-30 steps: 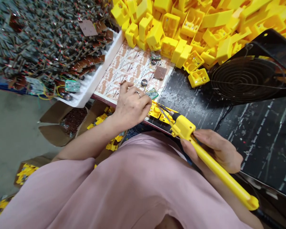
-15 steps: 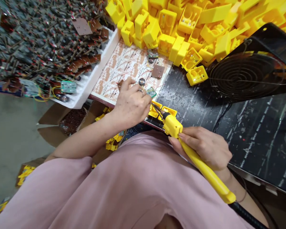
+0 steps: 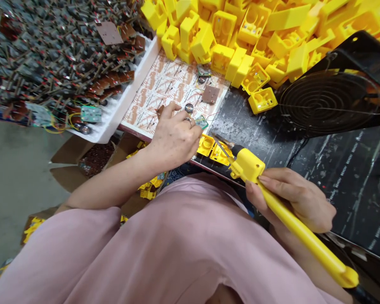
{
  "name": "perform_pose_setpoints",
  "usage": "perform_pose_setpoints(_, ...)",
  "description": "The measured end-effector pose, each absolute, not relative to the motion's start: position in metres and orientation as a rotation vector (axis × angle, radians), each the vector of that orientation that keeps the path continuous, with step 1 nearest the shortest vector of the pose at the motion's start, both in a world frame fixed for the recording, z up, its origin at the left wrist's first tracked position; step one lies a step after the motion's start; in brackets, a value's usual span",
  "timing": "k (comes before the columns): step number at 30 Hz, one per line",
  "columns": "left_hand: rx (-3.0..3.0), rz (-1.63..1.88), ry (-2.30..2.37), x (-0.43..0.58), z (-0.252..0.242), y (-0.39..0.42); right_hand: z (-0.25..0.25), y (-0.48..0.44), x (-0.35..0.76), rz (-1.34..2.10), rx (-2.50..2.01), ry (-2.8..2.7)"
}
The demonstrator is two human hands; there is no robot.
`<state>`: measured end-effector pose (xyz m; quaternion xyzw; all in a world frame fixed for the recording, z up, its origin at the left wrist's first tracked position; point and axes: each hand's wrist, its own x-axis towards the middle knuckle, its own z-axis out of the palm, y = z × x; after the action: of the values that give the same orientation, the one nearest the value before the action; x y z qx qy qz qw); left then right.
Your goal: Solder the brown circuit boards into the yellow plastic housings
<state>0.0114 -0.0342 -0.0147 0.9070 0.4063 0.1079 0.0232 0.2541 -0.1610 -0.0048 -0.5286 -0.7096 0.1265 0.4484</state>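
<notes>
My right hand (image 3: 293, 196) is closed around the handle of a yellow soldering iron (image 3: 281, 211), with its metal tip and feed tube pointing up and left. The tip hangs over two small open yellow plastic cases (image 3: 221, 153) at the bench's front edge. My left hand (image 3: 177, 137), with a ring on one finger, is curled over the work beside the cases. A green circuit board (image 3: 202, 122) with thin wires sticks out at its fingers; the fingertips are partly hidden. Just beyond them lie a small round speaker (image 3: 188, 108) and a brown square board (image 3: 210, 94).
A white foam tray (image 3: 114, 122) heaped with wired circuit boards (image 3: 63, 55) stands at the left. Yellow cases (image 3: 253, 25) are piled along the back. On the right, a black fan (image 3: 329, 97) stands on the dark bench (image 3: 345, 169). Cardboard boxes (image 3: 72, 156) sit below.
My right hand has drawn the soldering iron right and slightly down, away from my left hand. The tip has moved off the left hand's fingers. My left hand stays in nearly the same place.
</notes>
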Motion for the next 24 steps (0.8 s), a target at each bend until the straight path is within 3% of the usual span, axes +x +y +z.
perform_pose_setpoints(9, 2.949, 0.102, 1.191, 0.013, 0.002, -0.03, -0.019, -0.174, 0.257, -0.003, -1.397, -1.551)
perform_pose_setpoints(16, 2.576, 0.472, 1.266, 0.015, 0.003, -0.003, -0.023, -0.171, 0.259, -0.076, -1.31, -1.438)
perform_pose_setpoints(24, 2.448, 0.509, 1.229, 0.032, -0.021, 0.024, -0.035, -0.175, 0.281, -0.136, -1.254, -1.433)
